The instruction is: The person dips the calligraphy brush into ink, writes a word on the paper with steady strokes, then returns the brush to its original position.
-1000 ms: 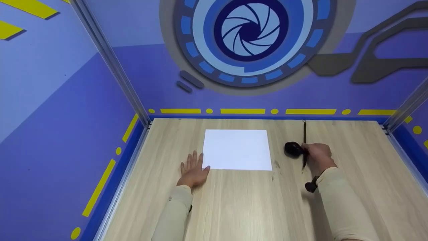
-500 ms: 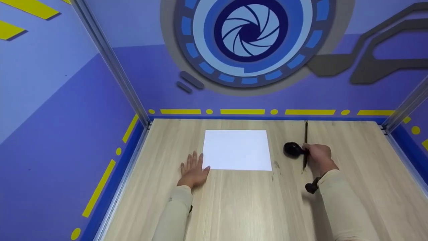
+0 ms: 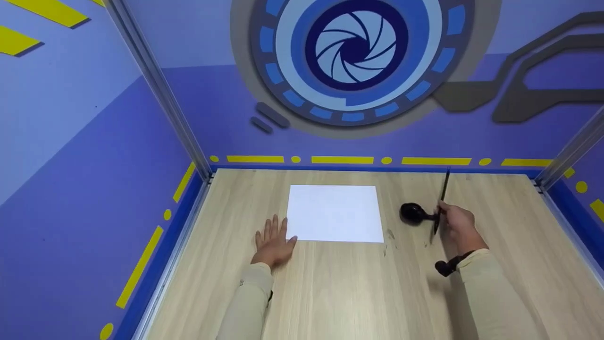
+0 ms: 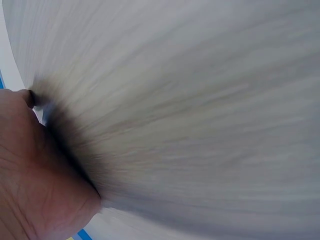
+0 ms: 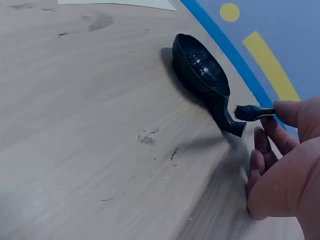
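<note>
My right hand (image 3: pixel 461 223) pinches a slim black writing brush (image 3: pixel 445 186) between thumb and fingers, just right of a black spoon-shaped ink dish (image 3: pixel 411 214). In the right wrist view the dark bristle tip of the brush (image 5: pixel 246 113) is close to the end of the dish's short handle (image 5: pixel 227 122); whether they touch I cannot tell. Glossy black shows inside the bowl. With spread fingers my left hand (image 3: pixel 273 245) lies flat on the table, its thumb and index finger at the lower left corner of a white paper sheet (image 3: pixel 335 213).
The wooden table (image 3: pixel 330 293) has dark smudges (image 3: pixel 390 235) between the paper and the dish. A blue printed back wall (image 3: pixel 264 146) rises behind it, with metal corner posts (image 3: pixel 184 132) at the sides. A dark wrist camera (image 3: pixel 446 267) hangs below my right wrist.
My right hand has shifted to the right with the brush, leaving the dish's handle in plain sight. The brush leans more. My left hand, the paper and the dish have stayed put.
</note>
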`<state>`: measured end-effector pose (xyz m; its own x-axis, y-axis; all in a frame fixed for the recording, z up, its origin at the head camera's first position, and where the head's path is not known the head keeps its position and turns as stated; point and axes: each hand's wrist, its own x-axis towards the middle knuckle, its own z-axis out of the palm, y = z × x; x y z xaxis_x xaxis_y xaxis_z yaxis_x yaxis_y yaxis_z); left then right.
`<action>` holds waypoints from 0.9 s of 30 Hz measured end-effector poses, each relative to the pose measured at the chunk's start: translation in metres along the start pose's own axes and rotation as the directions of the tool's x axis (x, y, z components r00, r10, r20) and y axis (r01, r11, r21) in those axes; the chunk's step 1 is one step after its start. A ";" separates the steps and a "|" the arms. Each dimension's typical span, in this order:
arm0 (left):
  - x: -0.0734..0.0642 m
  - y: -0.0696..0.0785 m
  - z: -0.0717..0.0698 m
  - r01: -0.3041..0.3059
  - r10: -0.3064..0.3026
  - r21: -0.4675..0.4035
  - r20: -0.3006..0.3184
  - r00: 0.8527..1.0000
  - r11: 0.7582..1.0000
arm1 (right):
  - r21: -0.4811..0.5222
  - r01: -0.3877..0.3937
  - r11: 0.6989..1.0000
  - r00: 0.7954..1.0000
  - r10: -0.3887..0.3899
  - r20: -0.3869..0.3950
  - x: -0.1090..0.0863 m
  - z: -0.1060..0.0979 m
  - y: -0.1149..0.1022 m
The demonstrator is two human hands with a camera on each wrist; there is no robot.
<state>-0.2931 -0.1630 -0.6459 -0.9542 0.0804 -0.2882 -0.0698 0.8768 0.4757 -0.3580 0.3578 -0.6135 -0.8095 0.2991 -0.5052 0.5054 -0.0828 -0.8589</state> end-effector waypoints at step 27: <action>0.002 -0.003 0.002 -0.001 0.001 0.012 -0.001 1.000 1.000 | 0.096 0.286 0.953 0.956 -0.278 -0.090 -0.067 0.022 -0.016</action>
<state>-0.2947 -0.1645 -0.6495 -0.9546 0.0805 -0.2867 -0.0656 0.8822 0.4663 -0.3189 0.3180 -0.5674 -0.8878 0.3944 -0.2372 0.2219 -0.0847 -0.9714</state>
